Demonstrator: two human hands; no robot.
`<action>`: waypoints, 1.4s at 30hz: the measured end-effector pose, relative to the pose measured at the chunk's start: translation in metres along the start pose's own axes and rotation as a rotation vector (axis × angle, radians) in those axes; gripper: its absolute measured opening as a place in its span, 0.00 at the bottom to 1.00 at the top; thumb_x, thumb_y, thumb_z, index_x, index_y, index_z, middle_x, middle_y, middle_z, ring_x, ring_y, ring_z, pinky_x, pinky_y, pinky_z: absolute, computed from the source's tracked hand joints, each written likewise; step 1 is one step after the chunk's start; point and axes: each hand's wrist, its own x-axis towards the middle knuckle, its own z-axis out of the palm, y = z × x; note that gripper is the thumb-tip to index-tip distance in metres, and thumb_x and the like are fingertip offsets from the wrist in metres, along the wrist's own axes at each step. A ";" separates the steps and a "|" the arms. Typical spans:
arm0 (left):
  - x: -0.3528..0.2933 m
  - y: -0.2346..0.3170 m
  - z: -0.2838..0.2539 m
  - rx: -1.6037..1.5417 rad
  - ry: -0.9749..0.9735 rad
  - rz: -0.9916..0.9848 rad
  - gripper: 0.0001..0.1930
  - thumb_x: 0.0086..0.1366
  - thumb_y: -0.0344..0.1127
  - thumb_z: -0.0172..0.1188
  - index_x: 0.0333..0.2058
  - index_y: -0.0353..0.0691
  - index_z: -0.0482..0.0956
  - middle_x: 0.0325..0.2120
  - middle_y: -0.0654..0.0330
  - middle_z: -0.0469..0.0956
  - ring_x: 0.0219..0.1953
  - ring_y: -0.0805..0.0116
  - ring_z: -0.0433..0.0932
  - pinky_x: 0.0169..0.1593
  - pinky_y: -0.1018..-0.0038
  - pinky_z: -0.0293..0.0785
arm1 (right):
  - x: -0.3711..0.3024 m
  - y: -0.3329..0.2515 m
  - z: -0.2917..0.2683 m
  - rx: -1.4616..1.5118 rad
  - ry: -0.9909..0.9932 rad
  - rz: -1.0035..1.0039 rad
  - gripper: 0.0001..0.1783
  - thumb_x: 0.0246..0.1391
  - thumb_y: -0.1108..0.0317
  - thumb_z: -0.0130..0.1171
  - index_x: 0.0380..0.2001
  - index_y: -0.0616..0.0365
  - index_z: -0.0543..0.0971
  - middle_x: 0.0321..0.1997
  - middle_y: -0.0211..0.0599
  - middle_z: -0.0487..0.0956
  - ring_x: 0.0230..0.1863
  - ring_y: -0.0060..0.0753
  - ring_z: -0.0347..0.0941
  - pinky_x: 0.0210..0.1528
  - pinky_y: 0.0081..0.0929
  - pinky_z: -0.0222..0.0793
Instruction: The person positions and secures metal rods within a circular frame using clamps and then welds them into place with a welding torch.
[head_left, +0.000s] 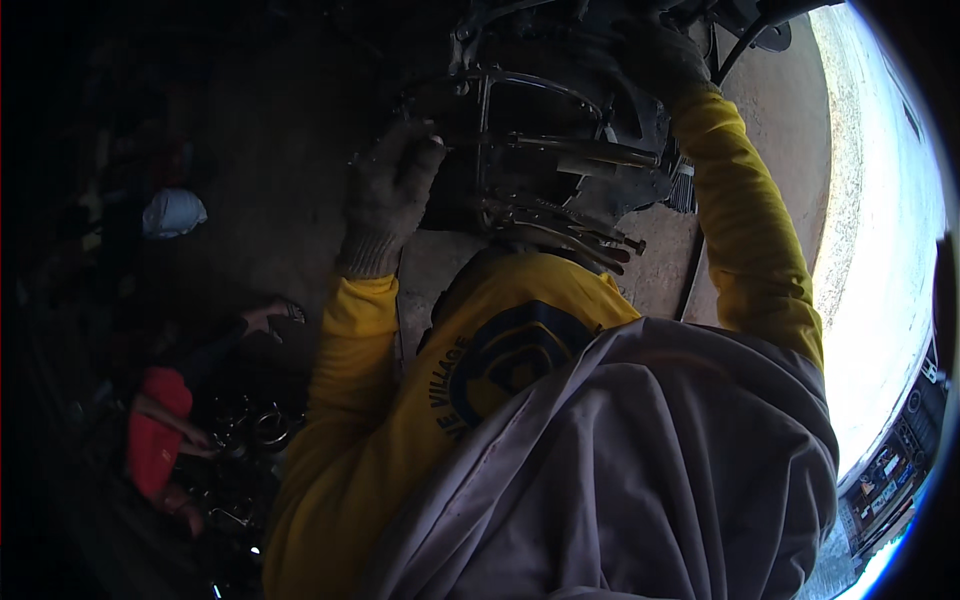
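Observation:
A dark metal frame (483,110) of curved bars and rods is in front of me, at the top of the view. At its left end is my left hand (388,190), in a grey knit glove, with fingers curled around the bar end and the thumb toward the rod. Farther up and to the right, my right hand (662,62), also gloved, reaches in among dark machine parts. Shadow and blur hide its fingers. A thicker metal rod (585,150) runs across between the hands. Closer to my body lie several long-handled tools (570,228), one showing a red tip.
A person in a red shirt (160,430) sits at the lower left beside a heap of metal parts (255,430). A whitish rounded bundle (174,213) is at the left. Concrete floor (655,265) shows beneath the frame, with bright ground (880,270) at the right.

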 end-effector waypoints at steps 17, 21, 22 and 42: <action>0.014 -0.058 -0.004 0.275 -0.188 0.708 0.17 0.65 0.33 0.65 0.53 0.46 0.78 0.54 0.54 0.77 0.47 0.60 0.82 0.43 0.66 0.82 | -0.071 -0.031 -0.136 -0.341 0.182 -0.085 0.21 0.60 0.60 0.62 0.51 0.63 0.79 0.42 0.46 0.85 0.36 0.40 0.82 0.37 0.36 0.78; 0.034 -0.060 -0.011 0.051 -0.269 0.656 0.16 0.64 0.39 0.66 0.48 0.40 0.81 0.39 0.53 0.85 0.37 0.56 0.85 0.40 0.64 0.81 | -0.122 -0.115 -0.201 0.706 0.045 0.735 0.19 0.67 0.59 0.57 0.53 0.59 0.77 0.35 0.27 0.78 0.28 0.16 0.72 0.31 0.17 0.71; 0.037 -0.063 -0.011 -0.099 -0.415 0.511 0.16 0.64 0.39 0.66 0.48 0.40 0.81 0.39 0.51 0.85 0.37 0.54 0.85 0.40 0.63 0.81 | -0.133 -0.133 -0.213 0.769 0.022 0.723 0.19 0.68 0.59 0.56 0.55 0.59 0.77 0.35 0.27 0.77 0.27 0.15 0.71 0.29 0.16 0.70; 0.061 -0.060 -0.022 -0.183 -0.617 0.677 0.12 0.69 0.38 0.62 0.48 0.42 0.81 0.39 0.53 0.83 0.38 0.52 0.83 0.40 0.64 0.80 | -0.217 -0.279 -0.157 1.369 0.297 0.941 0.29 0.66 0.68 0.56 0.68 0.61 0.65 0.32 0.34 0.80 0.21 0.18 0.74 0.22 0.17 0.70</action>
